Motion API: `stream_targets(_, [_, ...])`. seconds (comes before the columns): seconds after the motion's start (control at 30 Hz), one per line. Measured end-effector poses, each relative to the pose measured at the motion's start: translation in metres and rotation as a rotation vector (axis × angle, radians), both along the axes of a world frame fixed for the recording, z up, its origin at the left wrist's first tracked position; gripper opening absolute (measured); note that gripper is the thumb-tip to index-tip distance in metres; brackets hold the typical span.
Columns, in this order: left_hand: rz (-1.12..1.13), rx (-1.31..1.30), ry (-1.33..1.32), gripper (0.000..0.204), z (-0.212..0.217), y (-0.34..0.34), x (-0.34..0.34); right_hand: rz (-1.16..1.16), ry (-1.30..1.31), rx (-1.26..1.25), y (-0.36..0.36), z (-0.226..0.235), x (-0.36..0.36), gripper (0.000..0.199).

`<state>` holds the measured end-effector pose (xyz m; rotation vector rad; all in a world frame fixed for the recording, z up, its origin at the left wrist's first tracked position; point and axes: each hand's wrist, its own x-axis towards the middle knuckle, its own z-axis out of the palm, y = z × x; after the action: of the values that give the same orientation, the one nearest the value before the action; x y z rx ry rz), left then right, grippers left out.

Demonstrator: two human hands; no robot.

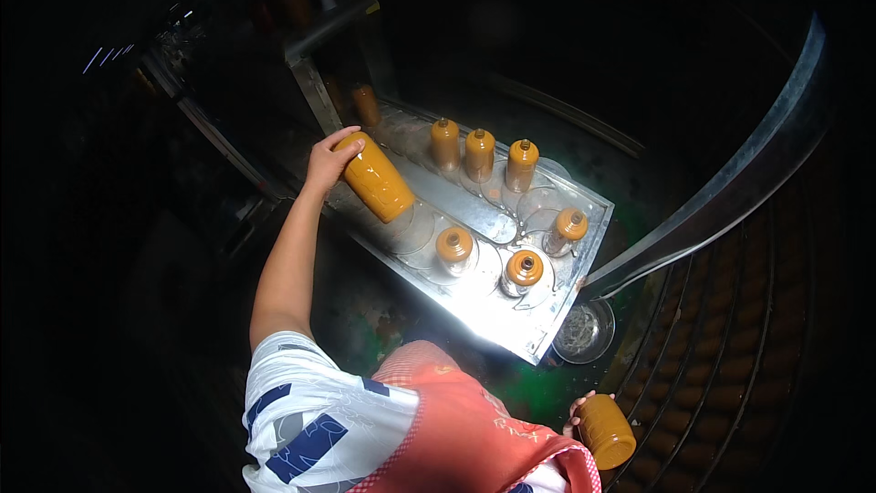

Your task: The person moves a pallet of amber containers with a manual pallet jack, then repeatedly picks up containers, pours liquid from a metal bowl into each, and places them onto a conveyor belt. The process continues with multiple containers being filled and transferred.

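My left hand (334, 157) is wrapped round the upper end of a glossy orange-brown jar (379, 184), tilted over the left part of a metal table (488, 310). At the lower right, beside my apron, my right hand (575, 416) grips a second orange-brown jar (606, 434); its fingers show only in part behind it. Several bottle-shaped stands with orange-brown tops stand upright on the table. Among them are a near one (524, 269), one left of it (453, 246) and a far one (523, 162). None of these is touched by my hands.
A round metal bowl (593, 319) sits below the table's right corner. Right of it is a dark rack (680, 315) with rows of brownish items. A curved metal bar (739, 187) rises above the rack. A metal frame (313, 96) stands at the table's far left end.
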<state>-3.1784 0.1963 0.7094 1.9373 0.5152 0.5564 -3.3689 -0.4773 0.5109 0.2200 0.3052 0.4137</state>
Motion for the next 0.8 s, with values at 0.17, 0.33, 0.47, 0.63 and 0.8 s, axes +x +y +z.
stream_targets(0.17, [0.213,0.539,-0.117,0.046,-0.067,0.121,0.119,-0.038,0.006,-0.274,0.119,0.038,0.093,0.051])
stream_targets(0.33, [0.220,0.316,-0.070,0.051,-0.156,0.165,0.236,-0.180,0.084,-0.876,0.233,0.074,0.147,0.050])
stream_targets(0.47, [0.085,0.188,0.002,0.050,-0.195,0.153,0.283,-0.146,-0.110,-1.652,0.296,0.071,0.152,0.048])
stream_targets(0.63, [0.129,0.383,-0.134,0.039,-0.205,0.169,0.264,-0.200,-0.847,-2.206,0.391,0.080,0.179,0.046])
stream_targets(0.8, [0.068,0.213,-0.384,0.026,-0.156,0.149,0.177,-0.226,-1.164,-2.363,0.454,0.059,0.172,0.040])
